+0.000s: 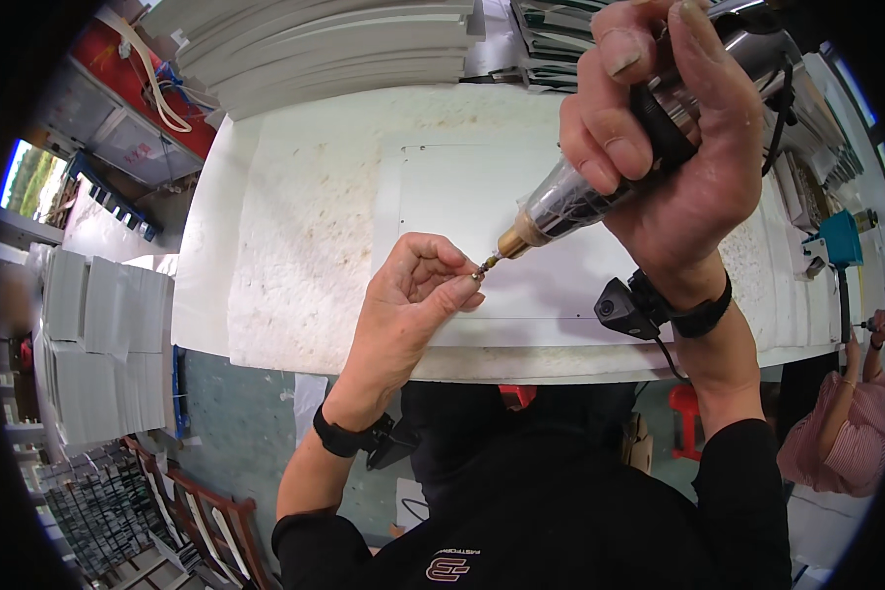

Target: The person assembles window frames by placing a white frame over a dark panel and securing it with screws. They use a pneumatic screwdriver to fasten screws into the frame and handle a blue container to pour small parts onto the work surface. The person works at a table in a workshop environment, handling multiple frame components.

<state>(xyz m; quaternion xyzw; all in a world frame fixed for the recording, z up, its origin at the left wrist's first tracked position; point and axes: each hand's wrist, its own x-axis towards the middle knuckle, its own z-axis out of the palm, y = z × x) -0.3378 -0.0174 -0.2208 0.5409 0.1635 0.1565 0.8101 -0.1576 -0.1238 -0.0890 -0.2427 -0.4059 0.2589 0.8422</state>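
My right hand (683, 172) is wrapped round an electric screwdriver (565, 204), its body tilted so that the brass-coloured nose points down and left. Its bit (489, 264) ends right at the fingertips of my left hand (408, 295). There my left thumb and forefinger pinch a tiny shiny metal piece that looks like a screw (477, 277). Beneath both hands lies a flat white panel (531, 305) with small dark holes near its edges. Whether the bit sits in the screw's head is too small to tell.
The panel rests on a worn white padded table (295, 226). Stacked grey-white sheets (334, 49) stand along the far edge, with more stacks (108, 334) on the left. A teal tool-like thing (836, 241) is at the right. Another person (846, 433) works at the far right.
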